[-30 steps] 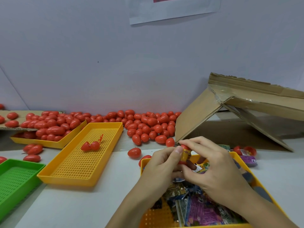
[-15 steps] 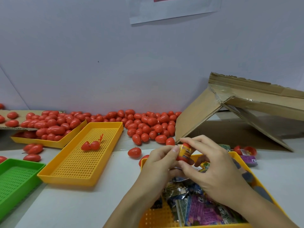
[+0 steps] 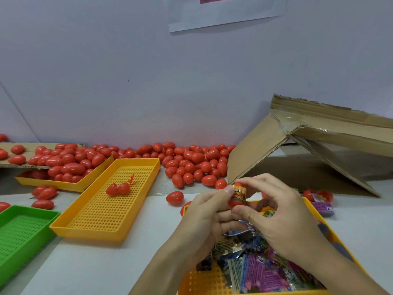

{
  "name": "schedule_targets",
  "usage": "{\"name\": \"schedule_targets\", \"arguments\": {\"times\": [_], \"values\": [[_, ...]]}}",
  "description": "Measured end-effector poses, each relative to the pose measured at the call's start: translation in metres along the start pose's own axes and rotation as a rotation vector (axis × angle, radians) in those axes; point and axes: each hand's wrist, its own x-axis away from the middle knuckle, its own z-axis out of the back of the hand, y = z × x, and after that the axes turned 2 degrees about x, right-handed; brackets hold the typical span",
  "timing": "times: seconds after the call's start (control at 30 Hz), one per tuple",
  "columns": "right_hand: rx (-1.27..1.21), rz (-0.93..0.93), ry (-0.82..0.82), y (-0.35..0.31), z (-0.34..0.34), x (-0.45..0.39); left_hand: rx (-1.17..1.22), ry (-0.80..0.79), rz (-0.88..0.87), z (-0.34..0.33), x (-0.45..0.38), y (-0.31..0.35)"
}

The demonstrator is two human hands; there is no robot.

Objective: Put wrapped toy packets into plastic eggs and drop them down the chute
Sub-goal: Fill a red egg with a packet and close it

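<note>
My left hand [image 3: 204, 211] and my right hand [image 3: 274, 211] meet above the near yellow tray [image 3: 191, 282], which holds several wrapped toy packets [image 3: 259, 271]. Between the fingertips of both hands is a red plastic egg [image 3: 235, 202] with a rolled orange packet [image 3: 239, 193] sticking out of its lower half. The egg's top half shows just above the packet. A large heap of red eggs [image 3: 191, 162] lies along the wall. The cardboard chute [image 3: 308, 145] slopes down at the right, just behind my hands.
A perforated yellow tray [image 3: 102, 222] holds one opened egg [image 3: 118, 188]. Another yellow tray [image 3: 63, 186] at back left is heaped with eggs. A green tray [image 3: 21, 235] sits at the near left. An open egg and a purple packet [image 3: 322, 207] lie right of my hands.
Both hands have lifted the egg slightly toward the chute, and the orange packet now sits more squarely between the egg's two halves.
</note>
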Motion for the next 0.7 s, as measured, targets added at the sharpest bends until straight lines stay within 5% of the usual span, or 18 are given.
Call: {"name": "schedule_targets", "arguments": {"times": [0.43,0.7], "values": [[-0.075,-0.039,-0.002,0.0005,-0.0004,0.0007,0.192,0.109,-0.017,0.0053,-0.0013,0.0031],[-0.052,-0.058,0.003,0.0007,-0.0006,0.0002,0.027,0.279,-0.258,0.0072,-0.0029,-0.0005]]}}
